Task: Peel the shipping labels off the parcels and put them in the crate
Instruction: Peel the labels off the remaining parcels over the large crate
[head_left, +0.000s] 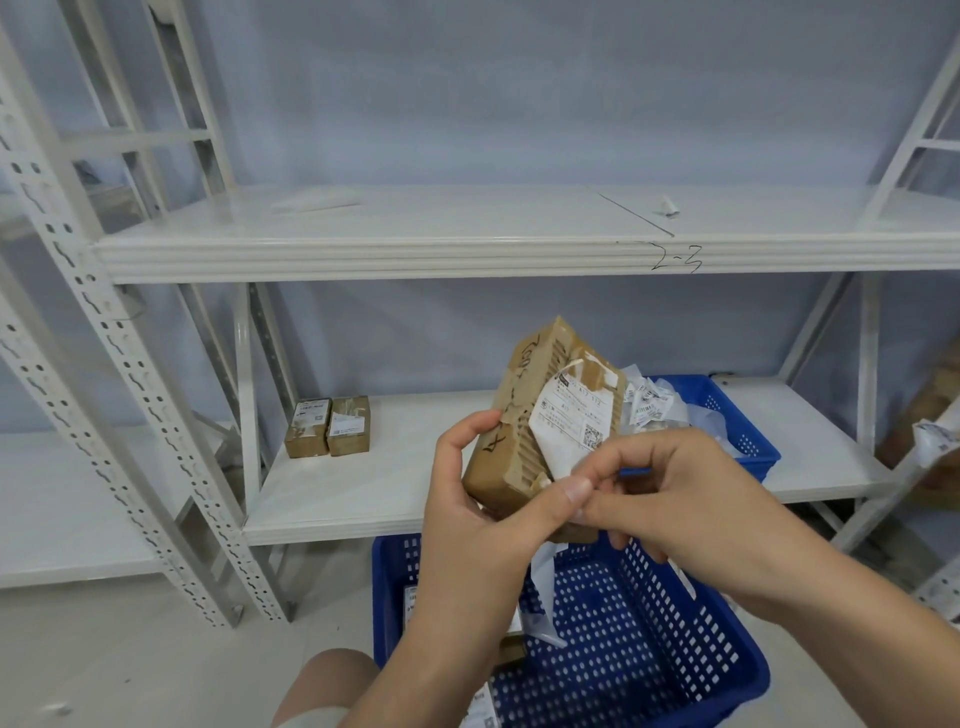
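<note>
My left hand (485, 499) grips a brown cardboard parcel (511, 431), tilted, in front of the lower shelf. A white shipping label (569, 423) is partly lifted from the parcel's face. My right hand (675, 499) pinches the label's lower edge between thumb and fingers. Below my hands a large blue perforated crate (649, 639) stands on the floor, with some labelled items and white paper inside. A smaller blue basket (737, 421) on the lower shelf holds several peeled white labels (647, 405).
Two small brown parcels (328, 426) with labels stand on the lower shelf (363, 493) at the left. The upper shelf (415, 234) carries only scraps of paper. White metal uprights frame both sides. My knee (327, 686) shows at the bottom.
</note>
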